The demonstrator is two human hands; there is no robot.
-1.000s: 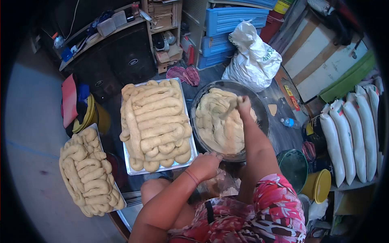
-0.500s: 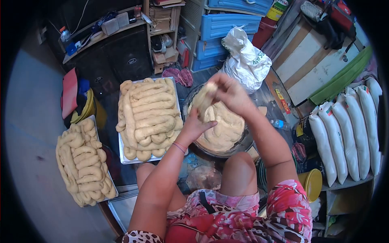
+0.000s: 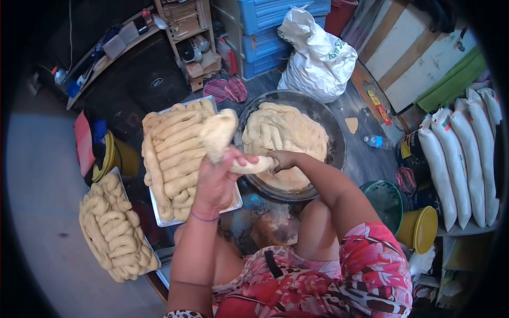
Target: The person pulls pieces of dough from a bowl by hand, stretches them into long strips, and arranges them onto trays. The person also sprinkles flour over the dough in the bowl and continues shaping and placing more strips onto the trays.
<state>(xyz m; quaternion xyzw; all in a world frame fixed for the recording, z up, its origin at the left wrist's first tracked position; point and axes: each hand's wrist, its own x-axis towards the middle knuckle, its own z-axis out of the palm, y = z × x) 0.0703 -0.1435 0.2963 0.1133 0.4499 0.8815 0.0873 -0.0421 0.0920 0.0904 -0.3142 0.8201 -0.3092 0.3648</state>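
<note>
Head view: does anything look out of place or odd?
A bottle lies on its side on the floor, right of the dark pan, with a beige scrap nearby; both look stray. On the pan's near side the floor is blotchy, perhaps stained.

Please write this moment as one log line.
left hand: grips dough strip; right hand: grips same; basin: dough mass; tray beside basin: stacked dough rolls

Soft light; edges bowed, black; held dough [image 3: 218, 130] blurred, probably motion.
</note>
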